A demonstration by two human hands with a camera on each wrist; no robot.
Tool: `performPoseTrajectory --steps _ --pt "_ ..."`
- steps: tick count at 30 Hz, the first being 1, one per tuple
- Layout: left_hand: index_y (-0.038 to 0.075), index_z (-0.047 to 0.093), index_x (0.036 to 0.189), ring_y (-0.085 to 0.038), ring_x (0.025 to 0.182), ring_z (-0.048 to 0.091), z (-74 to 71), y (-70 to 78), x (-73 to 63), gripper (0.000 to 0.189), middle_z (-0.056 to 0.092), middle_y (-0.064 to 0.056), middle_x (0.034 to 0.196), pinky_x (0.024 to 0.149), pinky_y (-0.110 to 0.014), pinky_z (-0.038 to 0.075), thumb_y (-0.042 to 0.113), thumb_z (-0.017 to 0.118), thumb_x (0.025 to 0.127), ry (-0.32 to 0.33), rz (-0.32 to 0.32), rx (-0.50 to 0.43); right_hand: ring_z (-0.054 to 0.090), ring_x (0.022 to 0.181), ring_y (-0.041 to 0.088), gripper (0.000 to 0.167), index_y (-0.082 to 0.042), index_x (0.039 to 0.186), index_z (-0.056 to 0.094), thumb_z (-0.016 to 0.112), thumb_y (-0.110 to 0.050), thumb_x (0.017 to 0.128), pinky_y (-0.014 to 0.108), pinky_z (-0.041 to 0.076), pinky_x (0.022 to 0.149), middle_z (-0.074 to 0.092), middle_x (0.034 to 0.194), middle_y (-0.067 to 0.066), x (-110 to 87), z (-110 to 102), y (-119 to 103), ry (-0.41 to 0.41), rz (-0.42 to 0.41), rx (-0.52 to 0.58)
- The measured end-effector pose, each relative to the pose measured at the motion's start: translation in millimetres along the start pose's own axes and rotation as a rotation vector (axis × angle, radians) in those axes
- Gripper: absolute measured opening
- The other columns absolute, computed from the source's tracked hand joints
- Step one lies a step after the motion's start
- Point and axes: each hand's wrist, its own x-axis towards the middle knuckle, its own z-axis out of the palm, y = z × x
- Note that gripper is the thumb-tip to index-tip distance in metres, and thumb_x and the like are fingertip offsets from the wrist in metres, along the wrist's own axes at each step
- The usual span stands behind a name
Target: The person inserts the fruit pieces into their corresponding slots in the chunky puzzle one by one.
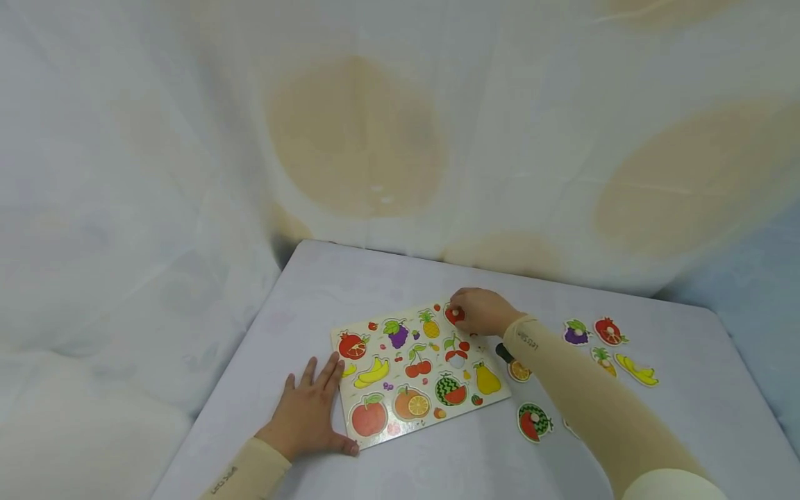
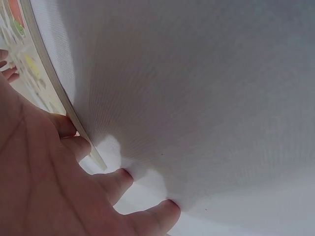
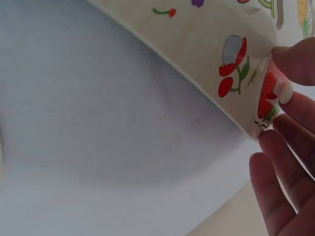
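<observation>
A wooden fruit puzzle board (image 1: 400, 380) lies tilted on the table. My left hand (image 1: 306, 411) is spread flat at its left edge, with the thumb at the near corner and the fingertips pressing on the cloth in the left wrist view. At the board's far right corner, my right hand (image 1: 480, 310) has thumb and index finger on a strawberry puzzle piece (image 3: 270, 93). The index fingertip meets the white knob (image 3: 284, 91), while the thumb rests at the piece's edge. This piece sits over its place on the board, beside a printed cherry (image 3: 225, 87).
Loose knobbed pieces lie right of the board: watermelon (image 1: 533, 422), orange (image 1: 519, 371), grapes (image 1: 576, 333), pomegranate (image 1: 609, 332), pineapple (image 1: 603, 360) and bananas (image 1: 637, 370). My right forearm (image 1: 575, 389) passes over that side. A cloth wall (image 1: 475, 173) rises behind the table.
</observation>
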Motion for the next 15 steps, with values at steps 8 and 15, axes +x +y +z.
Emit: performPoseTrajectory --steps 8,15 --pt "0.008 0.03 0.157 -0.049 0.144 0.02 -1.3 2.5 -0.1 0.143 0.021 -0.009 0.164 0.104 -0.075 0.025 0.093 0.065 0.048 0.0 0.013 0.011 0.058 0.104 0.021 0.036 -0.013 0.12 0.072 0.078 -0.025 0.087 0.04 0.05 0.097 0.06 0.133 0.006 -7.9 -0.6 -0.7 0.001 0.01 -0.008" --pt "0.008 0.03 0.157 -0.049 0.144 0.021 -1.7 -0.3 5.4 0.144 0.022 -0.009 0.164 0.104 -0.075 0.025 0.093 0.066 0.047 0.004 0.021 -0.001 0.06 0.116 0.028 0.032 -0.011 0.117 0.073 0.075 -0.024 0.088 0.046 0.049 0.099 0.063 0.129 0.008 -21.6 -18.5 23.6 0.092 -0.007 0.014"
